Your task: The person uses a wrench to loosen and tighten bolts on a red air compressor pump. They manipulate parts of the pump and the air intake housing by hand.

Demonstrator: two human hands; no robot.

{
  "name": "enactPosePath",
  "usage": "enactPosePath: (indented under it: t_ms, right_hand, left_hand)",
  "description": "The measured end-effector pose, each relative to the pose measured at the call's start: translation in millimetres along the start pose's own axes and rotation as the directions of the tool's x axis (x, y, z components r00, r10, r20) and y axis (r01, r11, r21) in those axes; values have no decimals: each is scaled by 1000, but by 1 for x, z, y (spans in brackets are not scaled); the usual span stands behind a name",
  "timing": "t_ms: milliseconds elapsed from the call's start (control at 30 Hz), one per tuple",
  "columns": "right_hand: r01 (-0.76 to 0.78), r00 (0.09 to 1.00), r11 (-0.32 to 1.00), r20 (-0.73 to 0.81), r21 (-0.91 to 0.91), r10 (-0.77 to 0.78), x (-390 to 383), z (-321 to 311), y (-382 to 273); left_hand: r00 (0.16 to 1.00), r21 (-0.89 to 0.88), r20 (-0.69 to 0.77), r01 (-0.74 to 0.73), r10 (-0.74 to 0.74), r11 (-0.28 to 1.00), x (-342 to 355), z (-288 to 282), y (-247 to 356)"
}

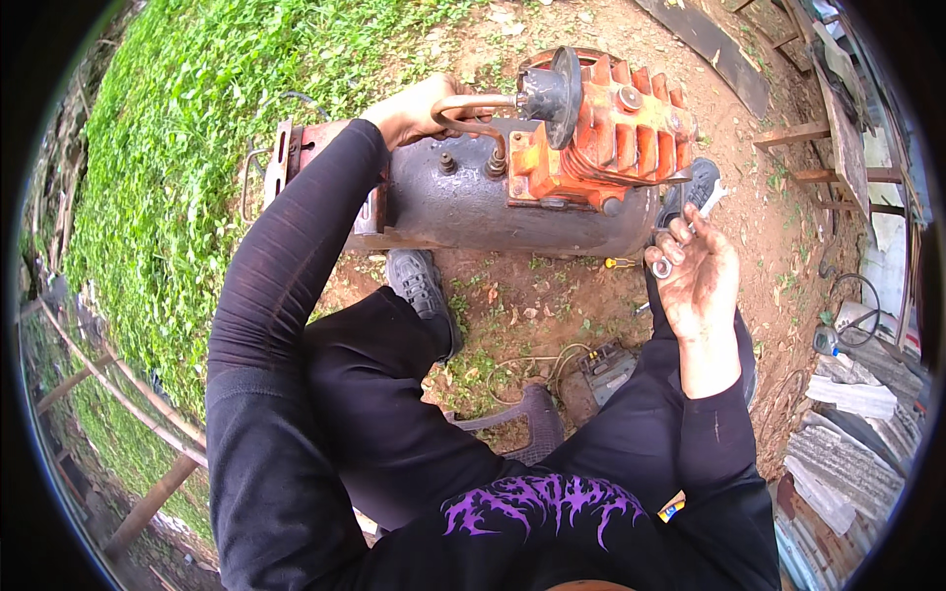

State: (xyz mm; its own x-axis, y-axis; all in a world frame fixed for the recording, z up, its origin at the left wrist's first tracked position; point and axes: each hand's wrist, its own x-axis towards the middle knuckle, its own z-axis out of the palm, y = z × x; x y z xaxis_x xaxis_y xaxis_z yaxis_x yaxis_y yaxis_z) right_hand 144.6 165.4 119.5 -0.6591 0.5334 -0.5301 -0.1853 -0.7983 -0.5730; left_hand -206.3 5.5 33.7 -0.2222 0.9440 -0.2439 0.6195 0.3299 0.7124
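A black air compressor tank (522,225) lies across the ground in front of me, with an orange finned pump head (631,128) on top. A round black air filter (564,97) sticks out of the pump's left side. From there a bent copper-coloured pipe (478,100) loops down to a fitting on the tank. My left hand (414,110) is closed around the pipe's left bend, its fingers partly hidden. To the right of the tank, my right hand (698,271), palm up with fingers curled, holds a combination wrench (663,268); its ring end shows by the fingertips.
A yellow-handled screwdriver (619,263) lies by the tank's lower edge. Between my legs are a grey case (606,372) and a thin hose. Grass (177,197) spreads at left; wooden planks (709,49) and corrugated sheets (838,463) are at right.
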Motion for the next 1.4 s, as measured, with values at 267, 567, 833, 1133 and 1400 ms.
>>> enactPosePath:
  t_ms: [267, 567, 833, 1133, 1400]
  right_hand:
    - [335, 941, 891, 64, -307, -332, 5, 6, -39]
    - [413, 901, 771, 93, -484, -424, 70, 17, -69]
    - [380, 918, 785, 95, -490, -385, 70, 4, -80]
    - [374, 921, 785, 97, -494, -378, 69, 2, -81]
    - [374, 926, 797, 146, -475, -347, 70, -3, -88]
  left_hand:
    - [994, -551, 103, 86, -35, 830, 9, 19, 6]
    - [997, -507, -66, -76, 50, 858, 16, 31, 1]
    - [983, -214, 0, -180, 184, 960, 15, 25, 10]
    - [998, 21, 59, 17, -18, 1000, 4, 12, 63]
    - [996, 144, 84, -31, 19, 989, 0, 7, 79]
